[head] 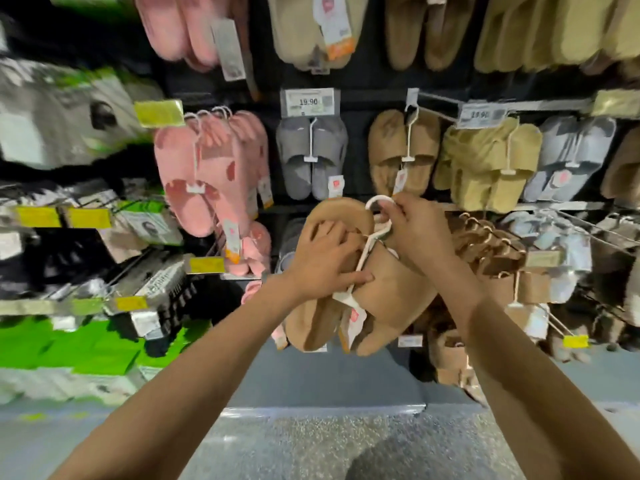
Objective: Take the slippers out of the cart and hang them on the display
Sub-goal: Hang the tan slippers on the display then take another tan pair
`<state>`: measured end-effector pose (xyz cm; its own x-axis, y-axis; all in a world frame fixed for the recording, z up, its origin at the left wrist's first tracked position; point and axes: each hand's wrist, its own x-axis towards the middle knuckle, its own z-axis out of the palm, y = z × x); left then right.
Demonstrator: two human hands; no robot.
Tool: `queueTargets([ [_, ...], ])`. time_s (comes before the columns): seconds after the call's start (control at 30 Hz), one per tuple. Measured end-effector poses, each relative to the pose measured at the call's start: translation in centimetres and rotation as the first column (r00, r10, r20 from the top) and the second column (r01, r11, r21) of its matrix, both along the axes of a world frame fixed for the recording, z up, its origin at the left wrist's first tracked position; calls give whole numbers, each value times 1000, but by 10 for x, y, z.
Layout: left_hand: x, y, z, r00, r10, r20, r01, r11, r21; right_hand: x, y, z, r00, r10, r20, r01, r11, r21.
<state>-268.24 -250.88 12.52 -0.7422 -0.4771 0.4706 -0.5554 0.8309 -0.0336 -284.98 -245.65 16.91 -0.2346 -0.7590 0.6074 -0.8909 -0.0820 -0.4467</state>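
**Tan slippers held up at the display, hook not yet on a peg**

A pair of tan slippers (391, 292) on a white hanger (363, 258) is held up in front of the display, at the centre of the view. The left hand (322, 261) is laid over the slipper at 9 o'clock of the hanger's stem, its fingers (349, 237) curled round the sole's edge and the thumb pressed by the stem. The right hand (419, 233) is at 1 o'clock of the pair, its fingers pinching the hanger just under the white hook (379, 204). The hook is seen free of any peg.

At 3 o'clock a crowded row of brown slippers (491, 251) is hung on a peg, seemingly the matching kind. At 12 o'clock a tan hung pair (403, 150) is seen, grey slippers (311, 154) at 11 o'clock under a price tag (310, 102), pink slippers (207, 174) at 10 o'clock. The cart is not in view.

The step in hand is judged to be the hanging. It is done well if the hook's opening is turned to face the peg's tip, the pair is steadied from below by the left hand so it does not swing, and the hook is slid fully along the peg before either grip is eased. A half-seated hook could be dropped, and neighbouring pairs could be knocked off.
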Motion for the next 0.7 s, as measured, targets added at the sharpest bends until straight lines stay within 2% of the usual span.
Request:
queueTargets([
  [0.13,-31,-27,6,987,-19,160,34,995,-90,-41,-32,5,1000,11,22,-11,1000,-6],
  [0.27,-88,-53,5,952,28,304,-6,997,-72,-99,-55,6,999,3,52,-4,1000,16],
  [0.37,-132,-59,-4,955,95,280,-65,991,-115,-139,-74,0,998,-13,66,10,999,46],
  [0.47,-165,-66,-11,925,136,354,-120,991,-67,-169,-92,-13,997,-47,53,40,993,113],
  [0.57,-194,-89,-16,896,142,422,-112,989,-95,-198,-116,-23,993,-95,75,83,985,151],
  [0.7,-230,-146,-27,956,33,291,27,979,-201,-230,-148,-25,981,-157,117,138,978,156],
])
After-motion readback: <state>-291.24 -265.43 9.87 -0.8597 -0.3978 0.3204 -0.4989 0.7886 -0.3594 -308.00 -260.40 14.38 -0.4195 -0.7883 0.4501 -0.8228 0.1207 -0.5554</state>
